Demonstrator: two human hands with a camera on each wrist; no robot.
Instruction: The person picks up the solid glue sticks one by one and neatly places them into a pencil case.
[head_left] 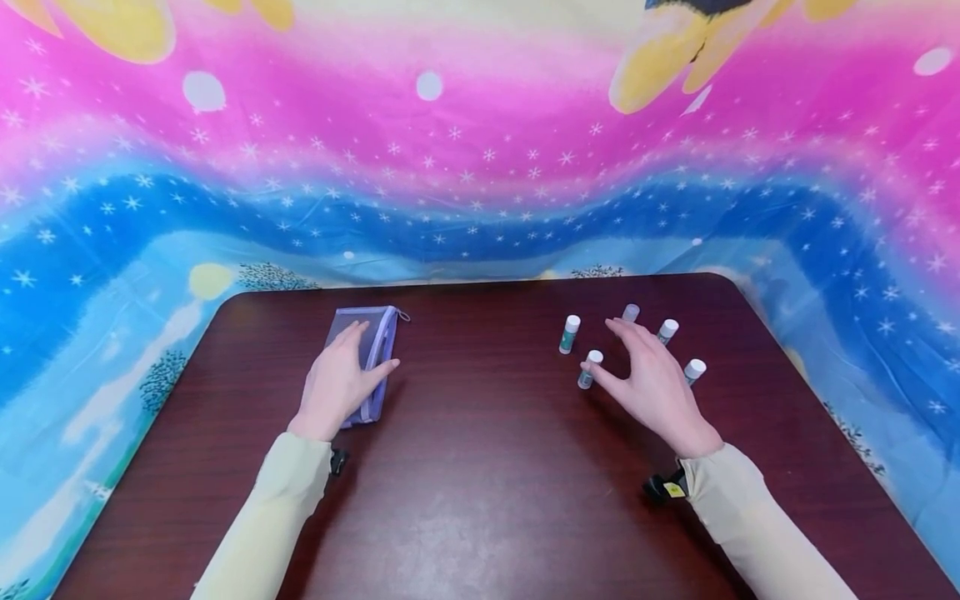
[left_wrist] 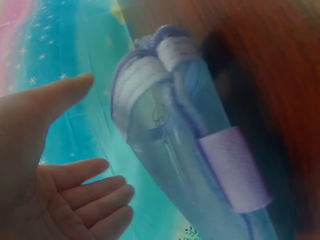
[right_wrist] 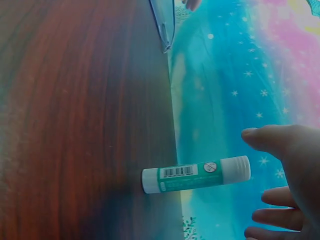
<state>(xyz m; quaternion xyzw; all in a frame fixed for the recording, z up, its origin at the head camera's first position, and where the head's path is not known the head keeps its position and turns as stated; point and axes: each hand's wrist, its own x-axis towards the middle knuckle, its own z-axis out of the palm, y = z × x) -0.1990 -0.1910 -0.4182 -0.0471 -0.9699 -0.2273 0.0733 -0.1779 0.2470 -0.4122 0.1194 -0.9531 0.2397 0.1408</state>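
A translucent purple zip pouch [head_left: 352,321] stands at the left of the table, its zipper edge toward the middle. Over it my left hand [head_left: 333,387] spreads thumb and fingers; in the left wrist view the hand [left_wrist: 75,200] looks apart from the blurred pouch [left_wrist: 170,150]. Several glue sticks with white caps stand upright at the right, among them a near one [head_left: 590,371] and a left one [head_left: 569,335]. Amid them my right hand [head_left: 656,387] hovers with fingers extended. The right wrist view has its thumb apart from a green-labelled glue stick [right_wrist: 195,176].
The dark brown wooden table [head_left: 450,467] has rounded far corners. Behind and beside it hangs a colourful printed cloth [head_left: 465,158]. Other glue sticks, such as a far-right one [head_left: 696,370], stand partly hidden by the right hand.
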